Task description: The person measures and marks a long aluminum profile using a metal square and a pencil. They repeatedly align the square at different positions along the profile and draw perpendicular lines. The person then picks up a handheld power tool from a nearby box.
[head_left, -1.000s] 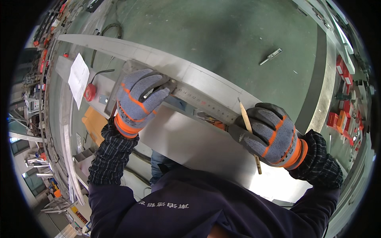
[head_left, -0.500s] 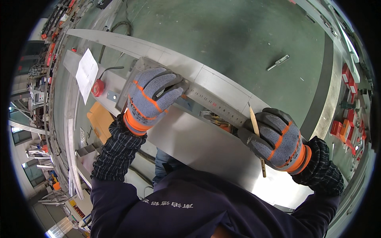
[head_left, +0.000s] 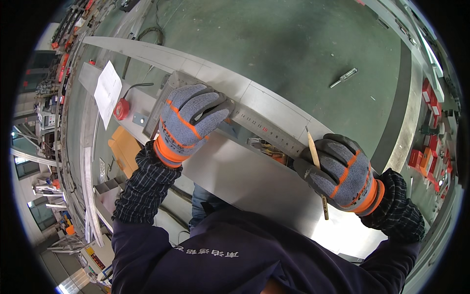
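Note:
A steel ruler (head_left: 264,128) with a marked scale lies along a long pale metal strip (head_left: 215,73) that bears thin drawn lines. My left hand (head_left: 193,117), in a grey glove with orange bands, closes on the ruler's left part. Beside that hand a ribbed metal bar (head_left: 155,105) meets the ruler at an angle; my fingers hide part of the corner. My right hand (head_left: 338,169), gloved alike, is closed at the ruler's right end. A wooden pencil (head_left: 313,149) runs through its fingers, point toward the strip's near edge.
A broad metal sheet (head_left: 230,171) lies nearest my body. Tools (head_left: 267,147) show in the gap below the ruler. To the left are white paper (head_left: 107,93), a red round object (head_left: 121,109) and a cardboard piece (head_left: 125,149). A screwdriver (head_left: 344,77) lies on the green floor.
My left hand has shifted very slightly to the right along the ruler. The right hand, pencil and ruler look unmoved.

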{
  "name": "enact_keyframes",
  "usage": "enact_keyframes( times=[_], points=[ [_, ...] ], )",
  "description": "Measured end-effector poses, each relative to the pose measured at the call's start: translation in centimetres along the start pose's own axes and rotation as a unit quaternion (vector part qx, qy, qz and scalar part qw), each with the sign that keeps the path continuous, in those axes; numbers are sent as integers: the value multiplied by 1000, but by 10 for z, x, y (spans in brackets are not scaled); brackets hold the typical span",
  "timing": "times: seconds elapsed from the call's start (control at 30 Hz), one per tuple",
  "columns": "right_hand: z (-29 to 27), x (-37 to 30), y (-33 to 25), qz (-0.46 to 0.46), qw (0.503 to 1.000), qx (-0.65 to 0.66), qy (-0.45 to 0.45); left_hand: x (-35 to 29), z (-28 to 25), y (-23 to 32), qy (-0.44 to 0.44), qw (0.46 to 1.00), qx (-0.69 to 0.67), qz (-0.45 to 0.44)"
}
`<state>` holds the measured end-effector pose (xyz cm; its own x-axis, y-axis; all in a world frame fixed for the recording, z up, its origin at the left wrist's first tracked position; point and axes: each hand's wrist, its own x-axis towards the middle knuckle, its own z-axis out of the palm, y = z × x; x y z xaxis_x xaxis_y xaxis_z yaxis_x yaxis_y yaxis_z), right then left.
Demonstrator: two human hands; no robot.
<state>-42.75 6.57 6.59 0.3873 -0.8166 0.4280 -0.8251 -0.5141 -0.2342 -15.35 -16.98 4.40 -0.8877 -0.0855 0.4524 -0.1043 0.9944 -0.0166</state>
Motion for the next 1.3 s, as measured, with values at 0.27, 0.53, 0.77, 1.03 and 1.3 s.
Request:
enact_keyframes(
  times=[0.27,0.53,0.77,1.03,1.3],
  points=[
    [2,0,0,-1,1000,2,9,2,1,-1,5,1000,-19,0],
    [3,-5,1,13,1000,16,6,3,2,1,2,1000,-17,-8],
    [5,-5,1,10,1000,24,10,1,4,0,3,1000,-6,-9],
    [5,-5,1,11,1000,21,3,1,2,2,-3,1000,-8,-14],
    [6,-6,1,13,1000,23,-4,1,4,0,-2,1000,-12,-5]
  ],
)
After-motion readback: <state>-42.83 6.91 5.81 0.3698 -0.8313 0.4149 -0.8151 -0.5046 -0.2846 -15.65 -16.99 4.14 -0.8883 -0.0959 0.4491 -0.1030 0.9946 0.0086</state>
